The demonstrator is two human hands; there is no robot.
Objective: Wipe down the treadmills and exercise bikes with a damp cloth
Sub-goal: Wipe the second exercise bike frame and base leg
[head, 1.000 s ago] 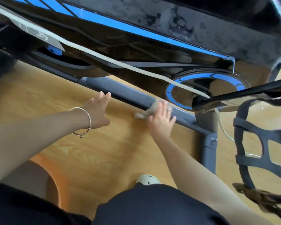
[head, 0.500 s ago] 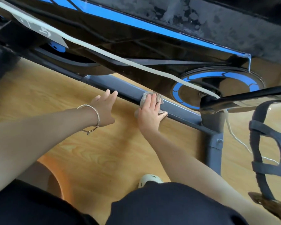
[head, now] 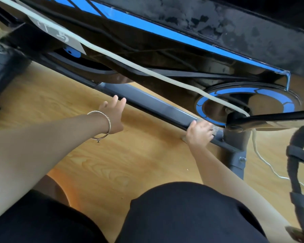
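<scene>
Right hand (head: 199,133) low on the exercise bike (head: 182,55), cloth (head: 215,131) on the grey base rail (head: 147,100).
Right grip clamped: fingers bent over the cloth, pressing it onto the rail just beside the upright post (head: 235,139), under the crank arm (head: 274,117). Cloth corner pokes out below the palm, near the wooden floor (head: 112,163). Left hand (head: 112,114) grip apart: fingers straight, holding nothing, just beside the rail further along. Bangle (head: 102,125) on left wrist.

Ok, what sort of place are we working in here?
Likely a gym or workout room: a black-and-blue exercise bike, its pedal strap, wood-look flooring; the right hand holds a cloth on its rail.
</scene>
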